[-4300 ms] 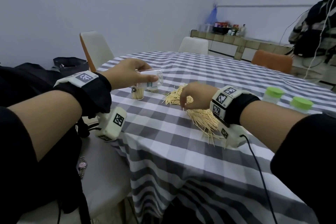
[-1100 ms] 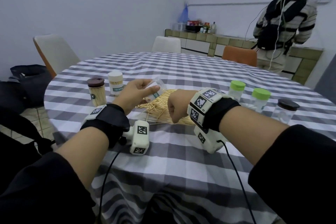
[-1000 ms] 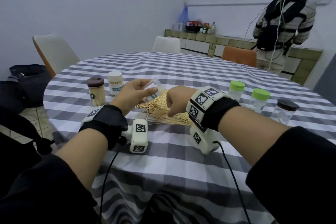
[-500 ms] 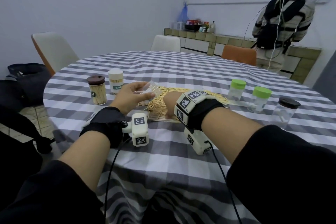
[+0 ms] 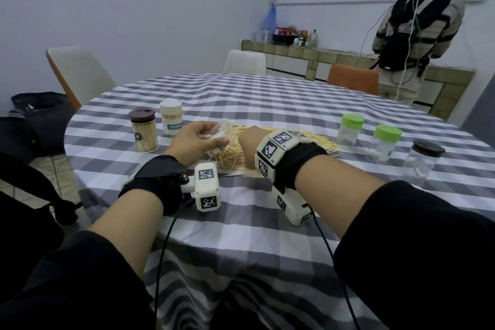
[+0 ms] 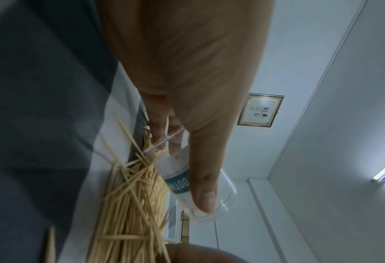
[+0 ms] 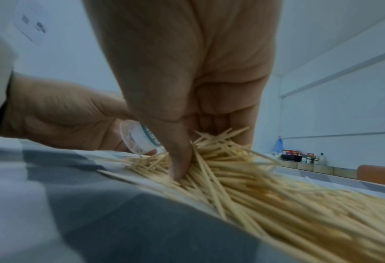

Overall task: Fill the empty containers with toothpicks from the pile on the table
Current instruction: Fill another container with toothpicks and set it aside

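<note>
A pile of toothpicks (image 5: pixel 320 142) lies on the checked tablecloth (image 5: pixel 267 99). My left hand (image 5: pixel 211 139) grips a small clear container (image 5: pixel 223 131), tilted on its side just above the pile's left end. In the left wrist view the thumb lies along the container (image 6: pixel 187 179), whose mouth faces the toothpicks (image 6: pixel 130 213). My right hand (image 5: pixel 246 150) is down in the pile right beside it. In the right wrist view its thumb and curled fingers (image 7: pixel 180 160) pinch a bunch of toothpicks (image 7: pixel 220 142) next to the container (image 7: pixel 139 140).
Two filled containers, one brown-lidded (image 5: pixel 143 130) and one white-lidded (image 5: pixel 172 120), stand at the left. Two green-lidded jars (image 5: pixel 349 130) (image 5: pixel 384 144) and a dark-lidded jar (image 5: pixel 423 162) stand at the right. Chairs ring the table; a person (image 5: pixel 412 21) stands at the far counter.
My right hand has dropped from beside the container down into the pile and closed on toothpicks. My left hand has lowered the container slightly toward the pile.
</note>
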